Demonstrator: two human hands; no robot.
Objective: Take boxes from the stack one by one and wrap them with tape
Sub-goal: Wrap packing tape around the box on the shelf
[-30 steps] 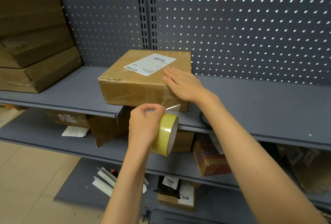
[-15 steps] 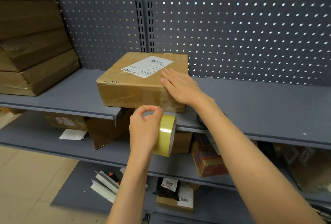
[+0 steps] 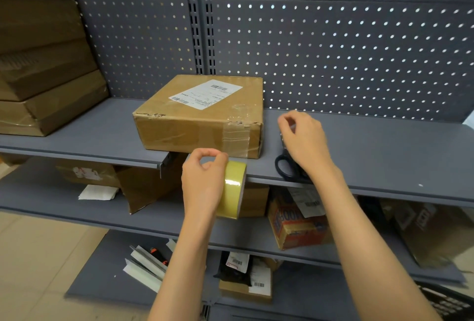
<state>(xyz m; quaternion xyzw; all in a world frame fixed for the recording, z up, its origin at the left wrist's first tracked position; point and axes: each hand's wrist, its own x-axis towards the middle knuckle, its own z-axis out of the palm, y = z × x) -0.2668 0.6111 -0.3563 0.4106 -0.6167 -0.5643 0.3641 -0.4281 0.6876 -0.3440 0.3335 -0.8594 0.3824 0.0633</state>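
A brown cardboard box (image 3: 195, 120) with a white shipping label lies on the grey upper shelf (image 3: 77, 135), its front edge at the shelf's lip. Clear tape runs over its right front corner and down to the yellow tape roll (image 3: 232, 189). My left hand (image 3: 202, 182) grips that roll just below the shelf edge, thumb and forefinger pinched at its top. To the right of the box my right hand (image 3: 305, 141) curls down over black-handled scissors (image 3: 284, 168) that lie on the shelf. A stack of brown boxes (image 3: 43, 71) stands at the far left.
A perforated grey back panel (image 3: 333, 51) closes off the shelf behind. The lower shelves hold a torn carton (image 3: 143, 187), an orange box (image 3: 295, 225), small parcels (image 3: 246, 284) and white strips (image 3: 146, 266). Bare shelf extends to the right of the scissors.
My right hand has left the top of the box and moved right onto the scissors. The left hand and tape roll stay almost where they were below the box.
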